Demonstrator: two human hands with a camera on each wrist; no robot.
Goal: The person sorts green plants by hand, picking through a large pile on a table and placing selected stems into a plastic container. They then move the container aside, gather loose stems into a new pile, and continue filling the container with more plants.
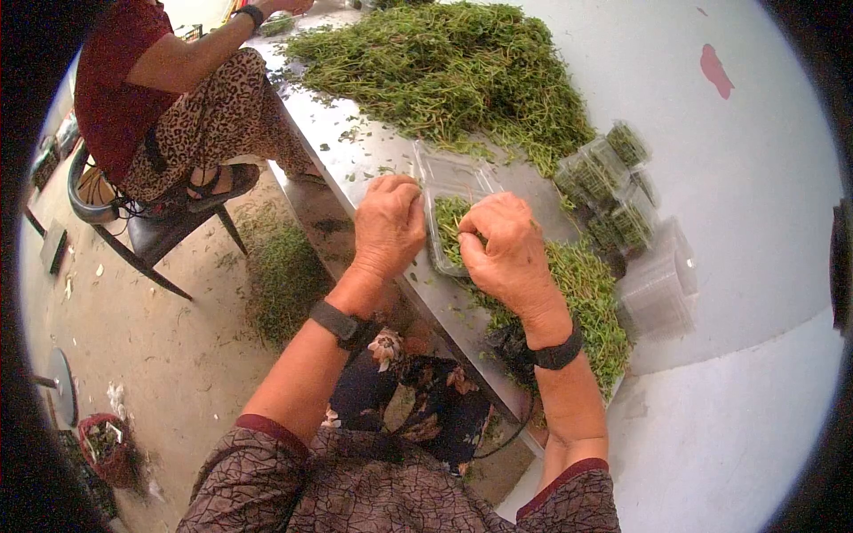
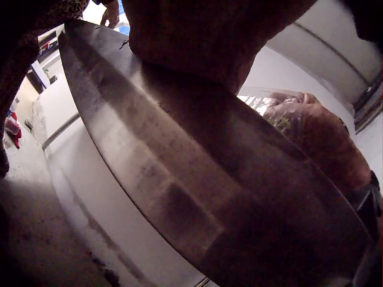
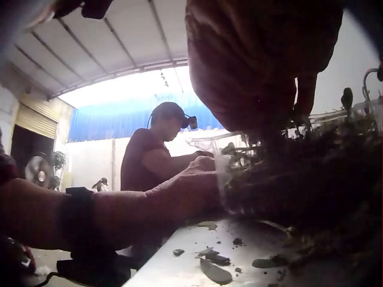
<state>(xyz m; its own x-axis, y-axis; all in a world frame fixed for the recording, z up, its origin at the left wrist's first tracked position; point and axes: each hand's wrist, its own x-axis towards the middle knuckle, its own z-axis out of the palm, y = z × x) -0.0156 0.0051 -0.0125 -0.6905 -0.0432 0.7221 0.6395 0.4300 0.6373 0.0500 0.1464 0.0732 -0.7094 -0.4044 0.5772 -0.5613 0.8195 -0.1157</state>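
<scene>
A clear plastic box (image 1: 435,258) with its lid (image 1: 458,169) raised stands at the table's near edge, green sprigs (image 1: 449,213) inside. My left hand (image 1: 389,226) is at the box's left side, fingers curled at its rim; the right wrist view shows this hand (image 3: 191,185) against the box wall. My right hand (image 1: 506,249) is over the box's right side, thumb and fingertips bent together at the sprigs; whether they pinch a sprig is hidden. In the left wrist view the right hand (image 2: 329,137) shows behind clear plastic.
A large heap of greens (image 1: 444,71) covers the table's far part, a smaller pile (image 1: 586,302) lies right of my right hand. Filled boxes (image 1: 604,178) are stacked near the wall, with empty ones (image 1: 657,284) nearby. Another person (image 1: 124,89) sits at the far left.
</scene>
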